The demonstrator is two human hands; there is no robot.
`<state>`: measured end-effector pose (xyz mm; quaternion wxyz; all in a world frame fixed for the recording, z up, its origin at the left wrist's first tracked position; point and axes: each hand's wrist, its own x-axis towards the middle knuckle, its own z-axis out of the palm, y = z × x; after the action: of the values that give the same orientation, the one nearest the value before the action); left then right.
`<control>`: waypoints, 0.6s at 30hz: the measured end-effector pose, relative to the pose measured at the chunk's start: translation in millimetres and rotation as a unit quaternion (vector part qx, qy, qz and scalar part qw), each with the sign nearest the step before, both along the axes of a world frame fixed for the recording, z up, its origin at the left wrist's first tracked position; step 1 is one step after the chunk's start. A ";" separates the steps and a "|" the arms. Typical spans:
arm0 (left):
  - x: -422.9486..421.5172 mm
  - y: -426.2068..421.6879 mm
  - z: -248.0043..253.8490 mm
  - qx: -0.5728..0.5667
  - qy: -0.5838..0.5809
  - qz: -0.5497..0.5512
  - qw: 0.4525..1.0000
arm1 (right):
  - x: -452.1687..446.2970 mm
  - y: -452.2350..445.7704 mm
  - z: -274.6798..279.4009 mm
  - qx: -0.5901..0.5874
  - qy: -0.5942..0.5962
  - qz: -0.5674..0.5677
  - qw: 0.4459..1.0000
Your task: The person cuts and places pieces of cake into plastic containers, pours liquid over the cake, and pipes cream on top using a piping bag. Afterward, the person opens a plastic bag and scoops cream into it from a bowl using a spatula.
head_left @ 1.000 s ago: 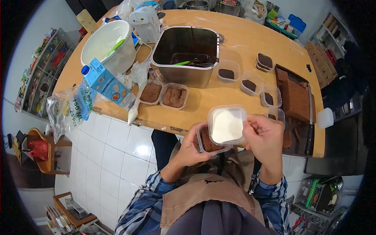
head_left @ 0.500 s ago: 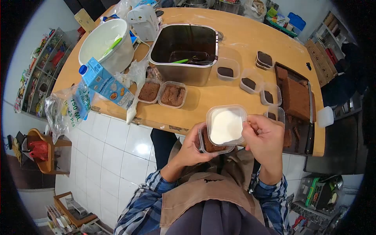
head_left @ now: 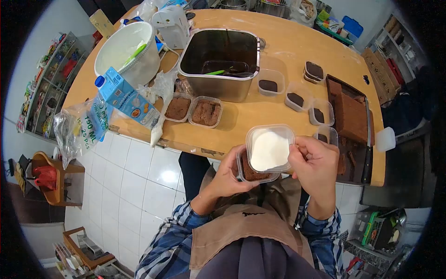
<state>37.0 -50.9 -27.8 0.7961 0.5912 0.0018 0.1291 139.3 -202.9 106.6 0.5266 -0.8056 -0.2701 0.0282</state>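
I see the deep pan (head_left: 218, 88) toward the middle of the surface (head_left: 297, 42), with the bowl (head_left: 144, 69) to its left and the carton (head_left: 132, 101) before the bowl. Two cake tubs (head_left: 206, 112) sit side by side in front of the pan, right of the piping bag (head_left: 158, 128). On my right, the tray (head_left: 355, 176) bears the cake slab (head_left: 350, 118); smaller portions lie in tubs (head_left: 295, 98) left of it. Nearest me, the cream tub (head_left: 269, 151) overlaps the lower tub (head_left: 255, 175).

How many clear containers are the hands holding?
2: upper container of white filling, in the right hand; lower container of brown cake, in the left hand, partly covered. More may hide beneath.
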 end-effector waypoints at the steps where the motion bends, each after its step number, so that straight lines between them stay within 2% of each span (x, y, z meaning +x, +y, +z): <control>1: -0.2 -0.2 0.0 -0.003 0.004 -0.001 1.000 | -0.2 -0.1 0.3 -0.003 -0.002 -0.001 1.000; 9: -0.8 -1.6 5.3 -0.051 0.022 -0.012 0.998 | 0.2 -1.3 -1.1 0.000 -0.005 0.005 1.000; 15: 0.3 0.2 4.8 -0.002 -0.009 -0.014 1.000 | -0.2 -0.5 1.5 -0.003 -0.010 0.003 1.000; 18: -0.7 -0.2 5.7 -0.016 0.001 -0.023 1.000 | 0.8 -0.7 1.1 -0.002 -0.011 -0.002 1.000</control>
<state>36.3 -51.2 -22.1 0.8084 0.5782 -0.0089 0.1104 140.1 -203.7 107.7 0.5217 -0.8075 -0.2746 0.0189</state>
